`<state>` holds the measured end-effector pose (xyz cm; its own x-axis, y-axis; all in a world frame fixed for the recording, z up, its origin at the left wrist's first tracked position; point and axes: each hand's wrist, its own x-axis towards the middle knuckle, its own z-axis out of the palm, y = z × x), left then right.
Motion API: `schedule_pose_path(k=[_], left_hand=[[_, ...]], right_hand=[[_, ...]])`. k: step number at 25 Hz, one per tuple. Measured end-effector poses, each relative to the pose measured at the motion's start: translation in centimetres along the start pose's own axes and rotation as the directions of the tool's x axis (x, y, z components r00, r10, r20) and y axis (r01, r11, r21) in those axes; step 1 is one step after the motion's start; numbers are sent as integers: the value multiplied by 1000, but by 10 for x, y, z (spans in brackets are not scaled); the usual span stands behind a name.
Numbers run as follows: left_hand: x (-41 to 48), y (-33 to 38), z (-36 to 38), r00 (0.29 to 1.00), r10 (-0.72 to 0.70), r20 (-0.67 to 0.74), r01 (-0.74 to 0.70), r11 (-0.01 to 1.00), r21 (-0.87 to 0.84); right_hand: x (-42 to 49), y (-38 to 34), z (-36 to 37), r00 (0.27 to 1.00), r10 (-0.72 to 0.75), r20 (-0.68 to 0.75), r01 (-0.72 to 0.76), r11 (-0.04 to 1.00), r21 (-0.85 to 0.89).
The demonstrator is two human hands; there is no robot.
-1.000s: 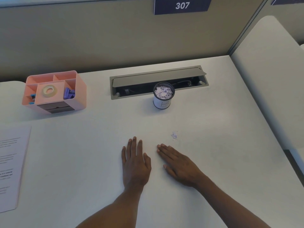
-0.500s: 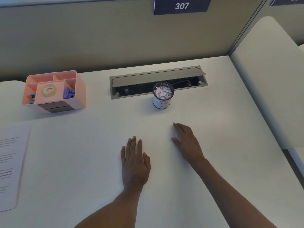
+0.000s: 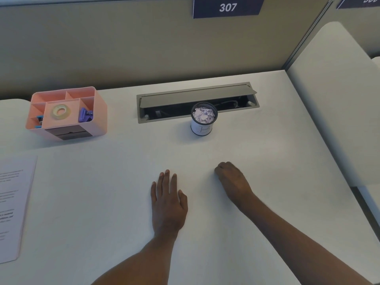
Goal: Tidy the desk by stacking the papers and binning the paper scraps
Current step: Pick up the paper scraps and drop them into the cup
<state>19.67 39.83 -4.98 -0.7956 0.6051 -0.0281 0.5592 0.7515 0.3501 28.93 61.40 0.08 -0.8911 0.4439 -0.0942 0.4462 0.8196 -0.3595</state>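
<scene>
Scraps: small crumpled pieces of paper, white with a lilac tint, fill the bin [image 3: 202, 128] to its rim; the scraps [image 3: 203, 115] lie heaped and are too small to count.
Bin: one short round cup with a dark mesh rim and a white wall, standing upright.
Papers: one printed white sheet or stack [image 3: 12, 202], cut off by the frame edge; I cannot tell how many sheets.
Hands: two, both on the desk [image 3: 102, 202].
Left hand: the left hand [image 3: 167, 204] lies flat, palm down, fingers straight and close together, holding nothing.
Right hand: the right hand [image 3: 232, 179] rests knuckles up with its fingers curled under; what they enclose, if anything, is hidden.
Bin from the grip: straight beyond the right hand's knuckles, a little to their left, apart from both hands.
Papers from the grip: well apart, far out to the left hand's left.
Other: one pink organiser [image 3: 98, 120] with one tape roll [image 3: 61, 112], far beyond the left hand and to its left.
</scene>
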Motion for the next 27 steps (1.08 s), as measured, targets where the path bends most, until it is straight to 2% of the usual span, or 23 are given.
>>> schedule_pose_path(k=[1, 2, 3, 4, 5, 6, 8, 10, 12, 14, 16, 20, 22, 24, 27], left_hand=[[0, 0, 0, 1000, -2, -2, 2, 1000, -2], [-1, 0, -1, 1000, -1, -3, 1, 1000, -2], [-1, 1, -1, 1000, 1, -2, -1, 1000, 0], [-1, 1, -1, 1000, 2, -1, -2, 1000, 3], [0, 1, 0, 1000, -1, 2, 1, 1000, 4], [0, 1, 0, 1000, -7, 5, 7, 1000, 2], [0, 1, 0, 1000, -15, 13, 15, 1000, -1], [0, 0, 1, 1000, -9, 19, 9, 1000, 5], [0, 0, 0, 1000, -8, 16, 8, 1000, 2], [-1, 0, 1, 1000, -9, 15, 9, 1000, 0], [0, -1, 1, 1000, -10, 19, 10, 1000, 2], [1, 0, 1, 1000, -12, 18, 12, 1000, 3], [1, 0, 0, 1000, -12, 21, 12, 1000, 8], [1, 0, 0, 1000, -10, 24, 10, 1000, 15], [1, 0, 0, 1000, -11, 20, 11, 1000, 12]], right_hand=[[9, 4, -6, 994, 106, -26, -101, 985, 141], [19, 10, -14, 967, 255, -20, -234, 913, 334], [28, 16, -26, 923, 385, 26, -337, 771, 540], [37, 21, -39, 884, 459, 91, -377, 584, 719], [44, 23, -53, 870, 478, 122, -346, 416, 841], [53, 23, -67, 871, 475, 124, -294, 303, 907], [74, 15, -93, 888, 451, 85, -215, 243, 946], [101, 1, -111, 905, 426, 9, -156, 313, 937], [125, -12, -118, 918, 386, -95, -120, 498, 859], [145, -21, -117, 925, 334, -183, -125, 720, 683], [159, -26, -116, 938, 286, -194, -155, 849, 505], [172, -31, -119, 971, 217, -100, -192, 957, 218], [176, -33, -124, 979, 199, -46, -194, 977, 86], [178, -33, -127, 976, 210, -62, -205, 976, 78], [172, -36, -124, 963, 146, -226, -118, 984, 132]])
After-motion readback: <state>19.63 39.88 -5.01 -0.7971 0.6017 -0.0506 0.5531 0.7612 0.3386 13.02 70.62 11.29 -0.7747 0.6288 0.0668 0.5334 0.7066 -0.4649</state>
